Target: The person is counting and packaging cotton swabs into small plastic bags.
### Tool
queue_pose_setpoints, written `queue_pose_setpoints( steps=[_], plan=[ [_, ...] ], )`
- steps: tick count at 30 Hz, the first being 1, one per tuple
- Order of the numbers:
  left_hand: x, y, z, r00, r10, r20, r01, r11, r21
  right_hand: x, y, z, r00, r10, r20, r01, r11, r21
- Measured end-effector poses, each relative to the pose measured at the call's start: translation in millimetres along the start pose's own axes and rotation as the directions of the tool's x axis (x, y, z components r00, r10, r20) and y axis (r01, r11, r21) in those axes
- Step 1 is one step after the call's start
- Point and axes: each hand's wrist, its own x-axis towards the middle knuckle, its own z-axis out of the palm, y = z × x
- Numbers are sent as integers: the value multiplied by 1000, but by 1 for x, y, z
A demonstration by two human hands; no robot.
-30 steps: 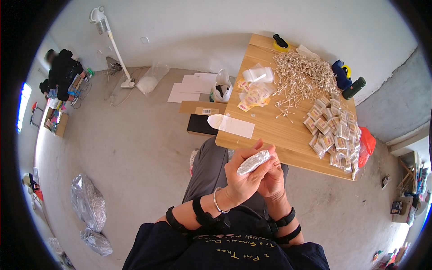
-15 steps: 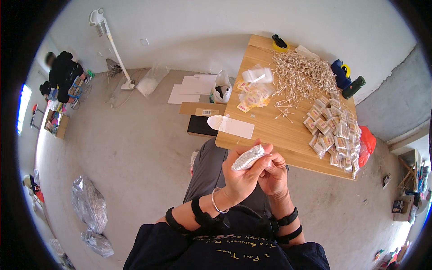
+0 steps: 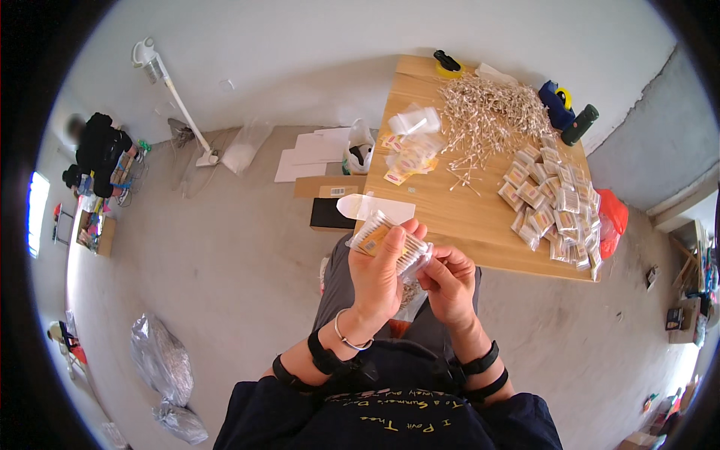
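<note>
A clear plastic pack of cotton swabs (image 3: pixel 372 239) with a yellow-orange label is held in front of my body. My left hand (image 3: pixel 376 279) is closed around it, thumb across its face. At the pack's near right end, my right hand (image 3: pixel 452 286) pinches the loose plastic between thumb and fingers. Just beyond, on the corner of the wooden table (image 3: pixel 457 221), lies a white card (image 3: pixel 390 208) with a pointed end. Farther back are a heap of loose cotton swabs (image 3: pixel 495 109) and a bunch of flat, yellow-printed plastic bags (image 3: pixel 411 154).
Filled swab packs (image 3: pixel 551 199) pile up on the table's right, beside a red bag (image 3: pixel 613 223). A dark bottle (image 3: pixel 580 125) and tape dispenser (image 3: pixel 556 105) stand at the back. Left of the table are cardboard boxes (image 3: pixel 330 186). Another person (image 3: pixel 103 150) sits far left.
My left hand has turned the pack, so its labelled face shows instead of the white swab tips. My right hand has moved slightly lower, at the pack's end. The view has shifted a little.
</note>
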Motion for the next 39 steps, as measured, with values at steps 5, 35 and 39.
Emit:
queue_pose_setpoints(
  steps=[5, 35, 39],
  plan=[
    [0, 0, 0, 1000, -21, -7, 21, 1000, -4, -1, -5, 8, 999, -33, -17, 33, 999, -29],
    [-4, -2, 0, 996, 23, 81, -32, 993, 113, 8, -3, -14, 961, 181, 210, -231, 942, 243],
    [-6, -1, -1, 988, 21, 151, -42, 990, 133, 10, -9, -19, 955, 203, 215, -236, 961, 142]
  ],
)
